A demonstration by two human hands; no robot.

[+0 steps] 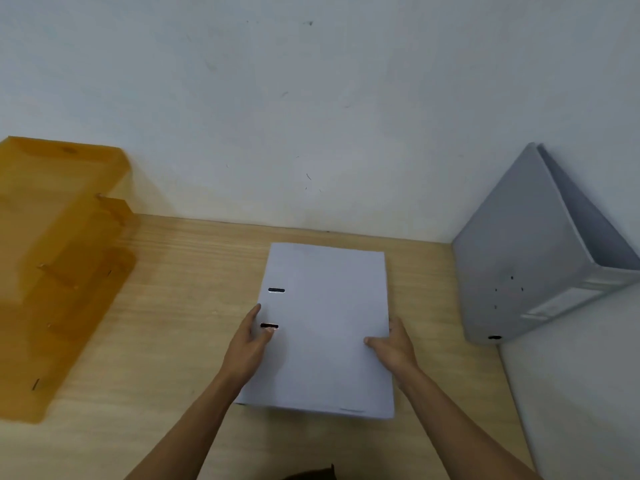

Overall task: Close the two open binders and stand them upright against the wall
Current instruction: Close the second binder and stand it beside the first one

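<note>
On the wooden desk (166, 327), below the white wall (311, 98), an amber plastic tray stack (59, 258) occupies the left. Two binders are present: one grey binder (530, 265) stands in the right corner, apparently leaning, and one white binder (325, 327) lies closed and flat at centre. Two hands grip its long edges: left hand (247, 348) at the spine side, right hand (394, 346) opposite. Keep the cover pinched shut, pivot onto the bottom edge, and set it against the wall.

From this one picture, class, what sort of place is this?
Probably an office or study desk: a wooden desktop against a plain wall, a white binder lying flat, an amber paper tray.
</note>
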